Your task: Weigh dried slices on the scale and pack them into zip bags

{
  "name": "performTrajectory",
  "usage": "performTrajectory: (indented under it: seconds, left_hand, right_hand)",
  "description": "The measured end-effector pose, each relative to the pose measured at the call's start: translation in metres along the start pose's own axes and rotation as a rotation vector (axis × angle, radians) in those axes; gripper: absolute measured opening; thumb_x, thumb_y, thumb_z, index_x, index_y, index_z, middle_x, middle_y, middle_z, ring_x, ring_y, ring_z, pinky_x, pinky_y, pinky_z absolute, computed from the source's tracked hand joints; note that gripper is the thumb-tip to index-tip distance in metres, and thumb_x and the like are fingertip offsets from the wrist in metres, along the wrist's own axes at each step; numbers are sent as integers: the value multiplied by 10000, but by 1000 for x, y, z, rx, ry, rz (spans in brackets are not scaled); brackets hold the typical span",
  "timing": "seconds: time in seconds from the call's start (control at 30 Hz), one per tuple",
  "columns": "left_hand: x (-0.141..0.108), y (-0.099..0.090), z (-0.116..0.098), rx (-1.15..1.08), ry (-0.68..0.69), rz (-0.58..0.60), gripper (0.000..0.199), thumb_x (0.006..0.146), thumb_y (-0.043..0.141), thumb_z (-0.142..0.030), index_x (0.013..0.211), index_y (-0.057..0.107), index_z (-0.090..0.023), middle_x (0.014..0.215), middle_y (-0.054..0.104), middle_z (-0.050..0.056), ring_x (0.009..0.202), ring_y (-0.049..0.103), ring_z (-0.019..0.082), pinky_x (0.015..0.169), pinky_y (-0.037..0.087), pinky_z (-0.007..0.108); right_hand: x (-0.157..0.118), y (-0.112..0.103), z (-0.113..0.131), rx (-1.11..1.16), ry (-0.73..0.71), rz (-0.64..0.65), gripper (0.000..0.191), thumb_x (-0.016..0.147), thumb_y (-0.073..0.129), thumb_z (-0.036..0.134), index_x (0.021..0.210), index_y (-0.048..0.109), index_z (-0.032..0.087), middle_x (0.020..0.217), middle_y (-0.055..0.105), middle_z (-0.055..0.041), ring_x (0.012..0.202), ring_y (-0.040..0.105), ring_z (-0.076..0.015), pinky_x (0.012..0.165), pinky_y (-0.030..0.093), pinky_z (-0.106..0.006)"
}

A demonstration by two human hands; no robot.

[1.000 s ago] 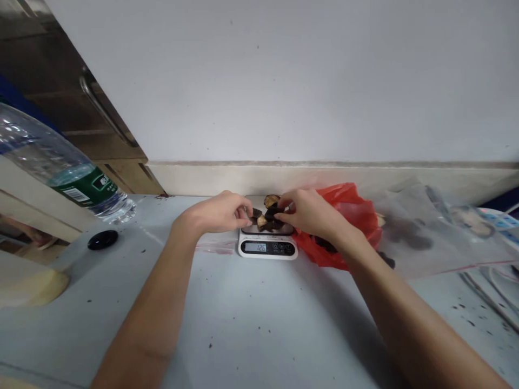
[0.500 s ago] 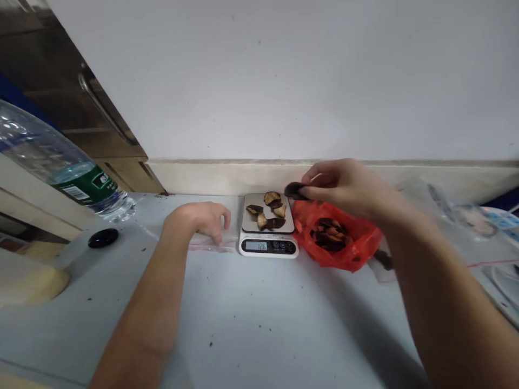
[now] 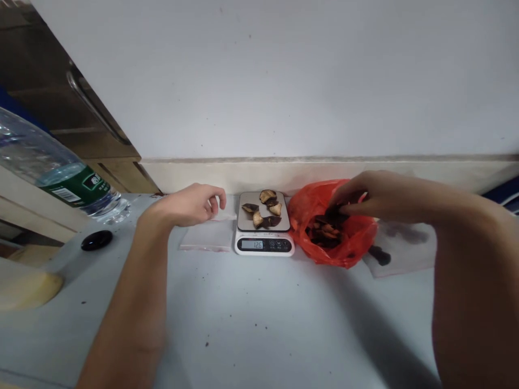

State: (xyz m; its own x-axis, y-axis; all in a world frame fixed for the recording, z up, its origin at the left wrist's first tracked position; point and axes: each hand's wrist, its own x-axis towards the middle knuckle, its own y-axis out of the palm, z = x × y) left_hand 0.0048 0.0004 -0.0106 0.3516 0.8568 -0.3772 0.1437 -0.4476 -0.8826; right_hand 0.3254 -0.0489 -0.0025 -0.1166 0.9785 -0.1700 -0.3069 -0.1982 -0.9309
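Note:
Several brown dried slices (image 3: 271, 221) lie on the plate of a small white digital scale (image 3: 265, 252), whose display reads 12.6. To its right stands an open red plastic bag (image 3: 312, 197) with more dark dried pieces (image 3: 324, 233) inside. My right hand (image 3: 365, 197) reaches into the bag's mouth, fingers pinched on a dark dried piece (image 3: 335, 214). Left of the scale, my left hand (image 3: 197, 205) hovers over or touches clear plastic bags (image 3: 208, 236), its fingers loosely curled, with nothing visible in them.
A large water bottle (image 3: 77, 181) leans into view at the left, near a black oval object (image 3: 97, 240) and a pale yellowish item (image 3: 32, 283). A clear bag (image 3: 405, 248) with dark pieces lies at the right. A wall rises behind the table.
My right hand has moved from beside the scale's plate down to the red bag with the dark piece. My left hand has shifted back and left, uncovering the clear bags. The view has shifted slightly.

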Motion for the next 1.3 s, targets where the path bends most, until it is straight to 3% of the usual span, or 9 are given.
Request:
performTrajectory:
  seconds: [0.1,0.3,0.7,0.77,0.87,1.0,1.1,1.17,1.3]
  left_hand:
    - [-2,-1,-3,-18,18,-55,267,671,532,-204,925,610,-224,962,716,43,848,654,206,691,457,273]
    - [-7,-4,-13,-40,34,-152,217,704,563,-217,916,611,-217,984,715,45,881,673,211,705,481,270]
    - [-10,-5,-18,-30,46,-298,60,760,585,-188,814,567,-206,880,672,23,828,644,188,698,469,266]
    - [-11,-5,-21,-36,84,-349,99,749,626,-212,795,538,-206,863,656,15,808,630,177,688,461,261]
    - [-12,-4,-27,-86,140,-424,201,724,686,-257,787,501,-209,841,631,6,757,604,156,661,446,258]
    - [-15,-2,-34,-206,229,-504,240,726,696,-300,787,480,-214,833,601,2,739,595,145,677,483,275]
    - [-17,-1,-38,-242,261,-543,231,726,687,-276,785,472,-214,832,587,-1,741,588,140,683,514,271]
    - [-18,0,-39,-243,261,-556,222,727,684,-238,784,471,-213,825,584,-7,727,581,127,668,513,252]
    - [-16,2,-38,-302,306,-552,247,713,707,-206,784,471,-219,780,569,-25,695,568,117,631,506,234]
  right_hand:
    - [-2,-4,10,-44,83,105,284,786,541,65,750,779,214,619,668,19,581,553,-151,569,426,-282]
    - [-2,-5,18,-41,89,116,228,808,522,70,684,664,199,596,598,13,542,492,-132,536,385,-277]
    - [-2,-3,17,-86,94,104,278,791,522,31,695,715,208,649,686,7,593,543,-155,584,414,-298]
    - [-2,-1,25,-31,35,3,248,838,551,68,780,749,205,719,723,-5,622,575,-160,606,425,-297]
    - [0,11,45,144,-174,-112,221,899,586,155,1003,768,226,892,777,-21,750,663,-182,680,469,-282]
    - [10,39,69,290,-470,-7,261,994,514,223,1138,723,282,1005,788,-10,868,698,-192,752,492,-285]
    - [16,56,75,301,-488,44,251,1038,469,273,969,710,252,957,782,-14,817,682,-182,721,470,-284]
    - [17,59,76,318,-470,-14,256,1039,496,314,883,678,225,900,770,-22,776,667,-179,693,450,-283]
    - [15,57,77,434,-498,-219,183,1030,540,340,1109,652,218,855,753,0,749,658,-169,668,422,-275]
